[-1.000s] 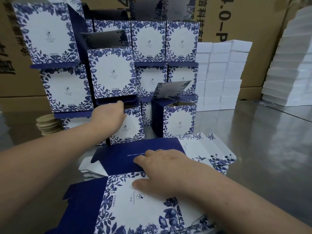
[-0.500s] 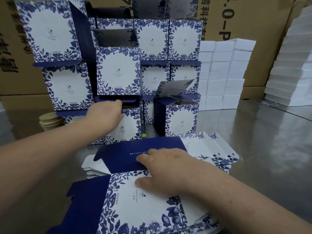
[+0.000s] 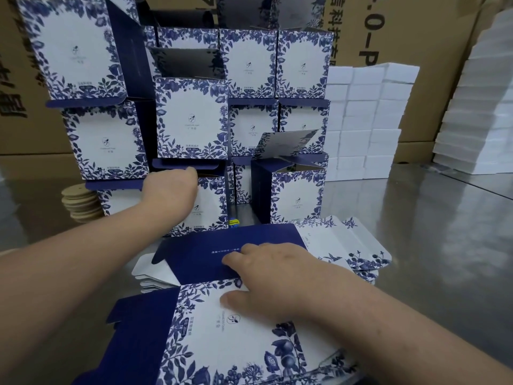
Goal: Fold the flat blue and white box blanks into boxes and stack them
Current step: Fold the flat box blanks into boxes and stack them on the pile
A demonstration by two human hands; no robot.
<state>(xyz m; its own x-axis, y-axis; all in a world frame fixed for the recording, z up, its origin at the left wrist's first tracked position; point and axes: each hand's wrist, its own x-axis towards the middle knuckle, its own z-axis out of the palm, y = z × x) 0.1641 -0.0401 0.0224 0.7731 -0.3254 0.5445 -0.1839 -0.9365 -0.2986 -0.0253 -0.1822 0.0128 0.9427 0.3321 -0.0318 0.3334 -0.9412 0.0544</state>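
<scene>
A wall of folded blue and white boxes (image 3: 191, 118) stands several rows high at the back of the table. My left hand (image 3: 169, 190) reaches into its bottom row, with the fingers hooked over the top rim of a folded box (image 3: 211, 207) under a navy flap. In front lies a pile of flat box blanks (image 3: 249, 337), the top one showing a white floral panel and a navy panel (image 3: 194, 257). My right hand (image 3: 266, 276) lies flat on that top blank, fingers spread across the fold between the two panels, holding nothing.
One folded box (image 3: 294, 198) stands alone at the right with its lid flap up. White boxes (image 3: 369, 115) are stacked behind, more at the far right (image 3: 483, 107). Brown cardboard discs (image 3: 80, 201) are piled at the left. The table is shiny steel (image 3: 430, 245), with large cartons behind.
My left hand has slid a little to the left along the bottom-row box. My right hand stays on the top blank.
</scene>
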